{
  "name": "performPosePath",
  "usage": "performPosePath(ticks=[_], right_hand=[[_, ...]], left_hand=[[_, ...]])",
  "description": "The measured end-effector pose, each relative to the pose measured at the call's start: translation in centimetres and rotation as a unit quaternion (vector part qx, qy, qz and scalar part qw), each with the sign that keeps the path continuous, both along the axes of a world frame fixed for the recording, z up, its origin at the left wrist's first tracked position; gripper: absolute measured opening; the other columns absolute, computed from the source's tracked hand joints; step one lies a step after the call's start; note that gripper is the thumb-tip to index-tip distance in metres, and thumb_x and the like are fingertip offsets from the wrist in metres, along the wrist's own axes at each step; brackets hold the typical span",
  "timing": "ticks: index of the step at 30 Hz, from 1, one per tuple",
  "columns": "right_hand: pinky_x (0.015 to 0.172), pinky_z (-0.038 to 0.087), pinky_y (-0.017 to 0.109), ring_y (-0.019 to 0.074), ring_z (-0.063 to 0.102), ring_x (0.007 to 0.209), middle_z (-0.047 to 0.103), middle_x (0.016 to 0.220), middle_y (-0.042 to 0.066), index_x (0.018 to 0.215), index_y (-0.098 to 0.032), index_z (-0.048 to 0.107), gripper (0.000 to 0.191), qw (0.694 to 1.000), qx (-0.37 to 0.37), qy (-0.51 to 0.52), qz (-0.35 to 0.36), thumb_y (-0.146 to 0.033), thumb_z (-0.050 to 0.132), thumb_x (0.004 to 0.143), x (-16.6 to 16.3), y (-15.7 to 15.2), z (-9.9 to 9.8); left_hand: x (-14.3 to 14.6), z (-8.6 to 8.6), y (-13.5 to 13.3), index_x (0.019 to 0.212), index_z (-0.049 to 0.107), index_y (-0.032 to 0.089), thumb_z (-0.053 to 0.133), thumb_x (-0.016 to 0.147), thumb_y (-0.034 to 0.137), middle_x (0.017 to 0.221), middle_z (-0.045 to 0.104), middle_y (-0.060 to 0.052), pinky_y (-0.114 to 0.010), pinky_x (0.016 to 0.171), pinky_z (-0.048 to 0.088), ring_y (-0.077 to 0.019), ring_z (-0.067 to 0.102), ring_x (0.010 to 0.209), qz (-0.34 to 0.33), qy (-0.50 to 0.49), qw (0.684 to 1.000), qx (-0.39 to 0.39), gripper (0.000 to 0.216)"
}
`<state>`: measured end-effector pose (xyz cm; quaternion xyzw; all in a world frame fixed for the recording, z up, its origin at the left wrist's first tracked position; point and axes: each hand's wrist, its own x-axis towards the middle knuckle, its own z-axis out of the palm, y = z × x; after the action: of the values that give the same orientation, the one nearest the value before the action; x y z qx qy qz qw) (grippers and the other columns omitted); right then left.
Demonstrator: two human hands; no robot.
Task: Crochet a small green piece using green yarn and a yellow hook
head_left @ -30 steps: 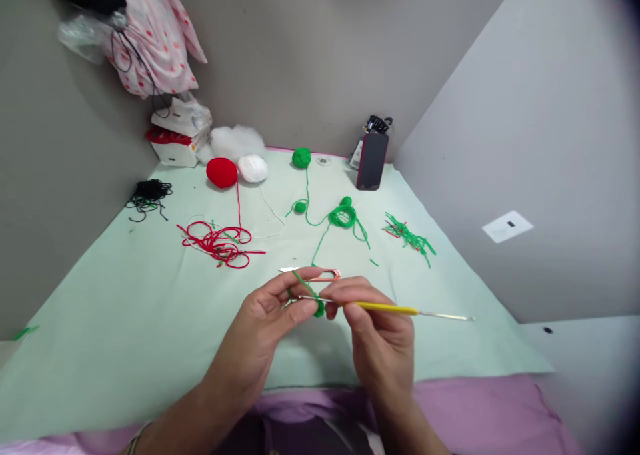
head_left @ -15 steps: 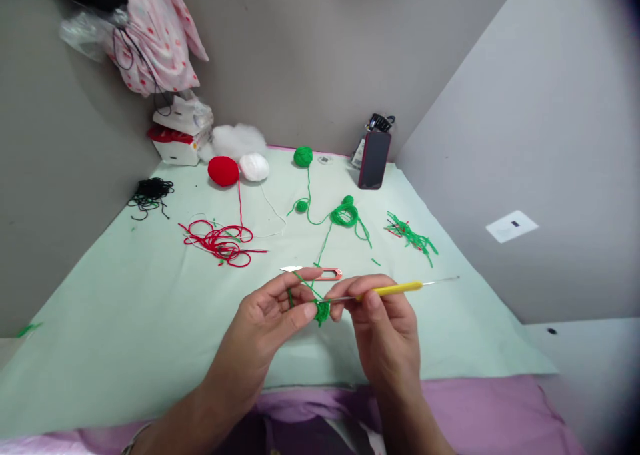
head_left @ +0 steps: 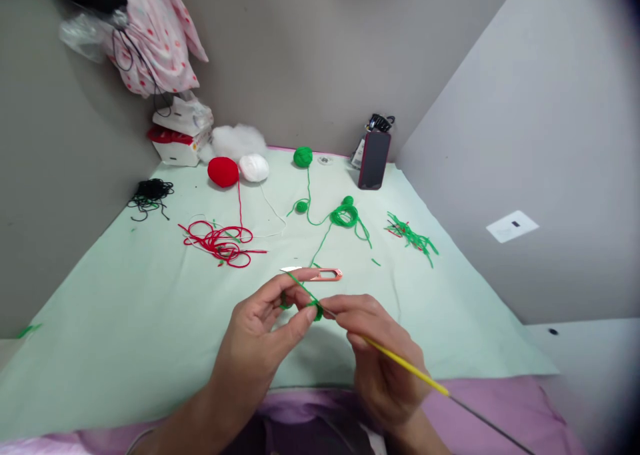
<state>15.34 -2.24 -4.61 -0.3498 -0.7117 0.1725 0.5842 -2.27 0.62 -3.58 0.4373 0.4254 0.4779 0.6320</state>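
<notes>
My left hand (head_left: 263, 338) pinches a small green crochet piece (head_left: 315, 309) between thumb and fingers, with green yarn running over its index finger. My right hand (head_left: 383, 358) grips a yellow-handled crochet hook (head_left: 406, 367); the hook's tip is at the green piece and its handle slants down to the right. The green strand leads back across the pale green cloth (head_left: 150, 308) to a loose green yarn heap (head_left: 343, 215) and a green yarn ball (head_left: 303, 156). Orange thread snips (head_left: 320, 274) lie just beyond my fingers.
On the cloth lie a red yarn ball (head_left: 223, 171), a white ball (head_left: 253, 167), a red yarn tangle (head_left: 220, 243), black yarn (head_left: 150, 193), green scraps (head_left: 413, 237) and a leaning phone (head_left: 374, 159). Grey walls close in on three sides. A box and pink fabric sit at back left.
My right hand has swung the hook: its handle pointed up and right, now down and right toward me. The left hand keeps its pinch on the green piece.
</notes>
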Motion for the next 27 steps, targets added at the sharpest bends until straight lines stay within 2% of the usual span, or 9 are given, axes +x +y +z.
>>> performPosePath(ticks=[3,7,10,13,15,18,21,25,27], right_hand=[[0.078,0.068,0.033,0.0211,0.081,0.096,0.083,0.108,0.008,0.127,-0.026,0.075,0.030,0.996,0.018,-0.073,-0.047,-0.010,0.060,0.105,0.0,-0.1,-0.2],[0.080,0.068,0.034,0.0238,0.080,0.101,0.082,0.112,0.008,0.131,-0.030,0.077,0.041,0.977,0.072,-0.165,-0.115,-0.005,0.067,0.100,-0.2,-0.3,-1.1],[0.075,0.067,0.036,0.0221,0.077,0.091,0.081,0.104,0.007,0.125,-0.029,0.078,0.032,0.994,0.023,-0.032,-0.100,-0.011,0.059,0.106,-0.5,-0.1,-1.2],[0.073,0.064,0.035,0.0178,0.071,0.075,0.078,0.089,0.003,0.112,-0.026,0.078,0.022,0.985,-0.075,0.145,-0.055,-0.019,0.057,0.110,-0.8,0.4,-0.6],[0.078,0.064,0.035,0.0174,0.071,0.078,0.078,0.088,0.002,0.108,-0.027,0.079,0.020,0.977,-0.106,0.183,-0.020,-0.024,0.060,0.110,-0.9,0.8,-0.1],[0.086,0.065,0.035,0.0194,0.077,0.094,0.083,0.099,0.004,0.113,-0.028,0.081,0.021,0.987,-0.091,0.134,0.001,-0.022,0.061,0.110,-1.1,1.0,0.0],[0.084,0.066,0.033,0.0196,0.079,0.099,0.084,0.109,0.005,0.124,-0.030,0.079,0.031,0.996,-0.050,0.058,-0.034,-0.012,0.060,0.108,-1.1,0.5,-0.6],[0.082,0.067,0.034,0.0231,0.079,0.106,0.081,0.121,0.010,0.133,-0.030,0.078,0.039,0.992,0.023,-0.083,-0.094,-0.008,0.067,0.102,-0.7,-0.2,-1.3],[0.078,0.066,0.034,0.0218,0.078,0.097,0.082,0.113,0.009,0.127,-0.028,0.080,0.034,0.994,0.011,-0.044,-0.097,-0.009,0.065,0.103,-0.5,0.0,-1.1]], left_hand=[[0.2,0.0,-0.2,0.109,0.088,0.034,0.089,0.084,0.020,0.089,0.070,0.002,-0.028,0.103,0.047,-0.0186,0.065,0.103,0.014,-0.002,1.000,0.005,0.028],[0.5,0.3,0.2,0.120,0.087,0.032,0.093,0.081,0.032,0.084,0.068,0.002,-0.027,0.090,0.050,-0.0157,0.062,0.087,-0.057,-0.125,0.985,-0.109,0.039],[0.3,0.4,0.7,0.120,0.087,0.026,0.096,0.077,0.036,0.080,0.068,0.000,-0.025,0.082,0.050,-0.0129,0.057,0.077,-0.077,-0.195,0.958,-0.197,0.046],[0.1,0.4,1.0,0.119,0.088,0.026,0.095,0.078,0.032,0.079,0.066,0.001,-0.023,0.080,0.047,-0.0121,0.054,0.076,-0.051,-0.174,0.969,-0.167,0.042],[0.1,0.3,0.8,0.118,0.088,0.029,0.093,0.081,0.030,0.082,0.067,0.001,-0.024,0.084,0.048,-0.0138,0.056,0.082,-0.052,-0.150,0.979,-0.126,0.038],[0.4,0.1,0.4,0.118,0.087,0.034,0.092,0.084,0.029,0.088,0.070,0.001,-0.025,0.088,0.049,-0.0158,0.059,0.090,-0.059,-0.121,0.987,-0.088,0.035],[0.6,-0.1,0.1,0.118,0.087,0.035,0.094,0.084,0.029,0.090,0.070,0.001,-0.024,0.088,0.049,-0.0151,0.060,0.091,-0.041,-0.114,0.990,-0.074,0.036],[0.8,0.1,0.3,0.120,0.087,0.033,0.093,0.084,0.034,0.088,0.072,0.001,-0.024,0.089,0.050,-0.0152,0.063,0.093,-0.068,-0.176,0.974,-0.126,0.037],[0.7,0.2,0.5,0.120,0.087,0.028,0.092,0.085,0.034,0.090,0.074,-0.001,-0.025,0.091,0.051,-0.0148,0.063,0.091,-0.087,-0.205,0.961,-0.167,0.036]])
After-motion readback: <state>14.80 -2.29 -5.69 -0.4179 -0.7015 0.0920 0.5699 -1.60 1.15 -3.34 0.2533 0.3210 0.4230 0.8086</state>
